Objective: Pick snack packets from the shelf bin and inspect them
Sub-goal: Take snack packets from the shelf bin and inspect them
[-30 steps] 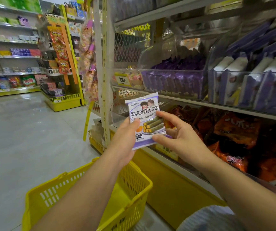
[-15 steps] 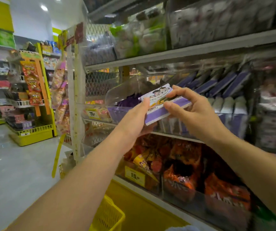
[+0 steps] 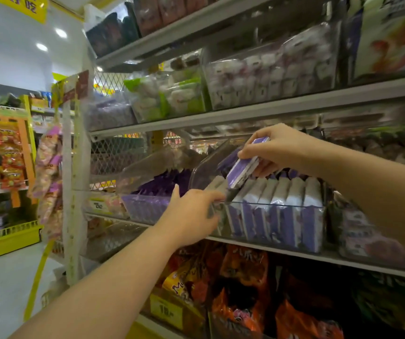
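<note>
Head view: right hand (image 3: 278, 149) pinches one purple snack packet (image 3: 242, 168) by its upper end, fingers curled round it. The packet is tilted, with its lower end at the tops of the packet row (image 3: 282, 211) standing in the clear bin (image 3: 294, 204). Left hand (image 3: 191, 212) grips the bin's front-left corner, fingers hooked over the rim. The bin sits on a grey shelf (image 3: 282, 250), with orange bags (image 3: 243, 272) on the tier below. Shop aisle, yellow rack (image 3: 8, 241) far left.

Left hand (image 3: 189, 214) fingertips (image 3: 217, 198) blur (at bin (image 3: 275, 204) rim); packet (image 3: 242, 171) print unreadable.
</note>
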Motion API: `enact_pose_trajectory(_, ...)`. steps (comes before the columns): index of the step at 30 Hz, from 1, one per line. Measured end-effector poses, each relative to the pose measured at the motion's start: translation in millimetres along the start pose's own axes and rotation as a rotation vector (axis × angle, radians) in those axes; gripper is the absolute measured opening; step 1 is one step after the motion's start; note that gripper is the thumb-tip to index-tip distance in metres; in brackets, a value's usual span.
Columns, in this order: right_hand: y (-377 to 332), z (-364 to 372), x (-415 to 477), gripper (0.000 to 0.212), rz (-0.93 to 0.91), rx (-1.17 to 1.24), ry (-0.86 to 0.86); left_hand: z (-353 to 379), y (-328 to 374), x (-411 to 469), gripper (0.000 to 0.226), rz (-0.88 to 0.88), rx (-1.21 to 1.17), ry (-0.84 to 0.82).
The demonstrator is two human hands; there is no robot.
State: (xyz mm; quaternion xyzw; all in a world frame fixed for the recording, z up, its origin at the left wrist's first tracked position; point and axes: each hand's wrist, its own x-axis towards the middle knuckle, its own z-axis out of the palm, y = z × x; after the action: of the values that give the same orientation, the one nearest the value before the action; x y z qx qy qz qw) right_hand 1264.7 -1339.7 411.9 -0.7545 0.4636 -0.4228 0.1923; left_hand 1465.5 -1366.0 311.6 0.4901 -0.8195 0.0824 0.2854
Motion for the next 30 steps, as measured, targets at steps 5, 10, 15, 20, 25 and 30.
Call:
enact_pose_trajectory(5, 0.9, 6.2, 29.9, 0.019, 0.059, -0.066, -0.089, 7.6, -19.3, 5.0, 0.041, 0.074, 0.14, -0.01)
enact_pose_trajectory(10, 2.1, 24.3, 58.8, 0.021, 0.093, -0.242, -0.121, 13.9, -27.1, 4.9, 0.041, 0.098, 0.121, 0.043)
enact_pose_trajectory(15, 17.7, 50.7, 66.4, 0.03, -0.044, -0.706, -0.089, 18.3, -32.4, 3.3, 0.038, 0.097, 0.095, 0.064)
enact_pose_trajectory(20, 26.4, 54.8, 63.5, 0.054, -0.124, -0.833, -0.046, 18.5, -31.8, 3.4, 0.033, 0.088, 0.005, 0.104)
enact_pose_trajectory(25, 32.6, 64.7, 55.5, 0.053, -0.161, -0.896, -0.032, 18.7, -30.0, 2.0, 0.034, 0.081, -0.006, 0.109)
enact_pose_trajectory(30, 40.8, 66.0, 49.1, 0.047, -0.115, -0.787, -0.121, 18.7, -29.3, 0.2, 0.035, 0.073, 0.008, 0.097)
